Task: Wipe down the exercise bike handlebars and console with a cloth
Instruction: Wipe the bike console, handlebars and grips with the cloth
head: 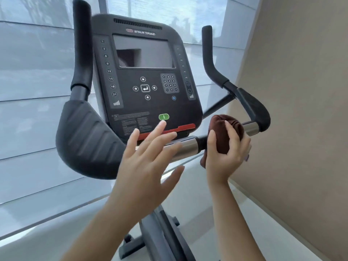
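The black console [143, 76] of the exercise bike faces me, with a dark screen, a keypad and a green button. Black handlebars [82, 46] rise on both sides, and a chrome crossbar [185, 146] runs below the console. My right hand [226, 151] is wrapped around a brown cloth [224, 129], which is folded over the crossbar right of the console. My left hand [146, 157] hovers with fingers spread in front of the console's lower edge, holding nothing. The right handlebar pad [254, 108] sits just beyond the cloth.
A large black elbow pad [84, 138] juts out at the left. Window blinds [33, 91] fill the background, and a beige wall [301, 110] stands close on the right. The bike's frame and base [162, 232] drop down between my forearms.
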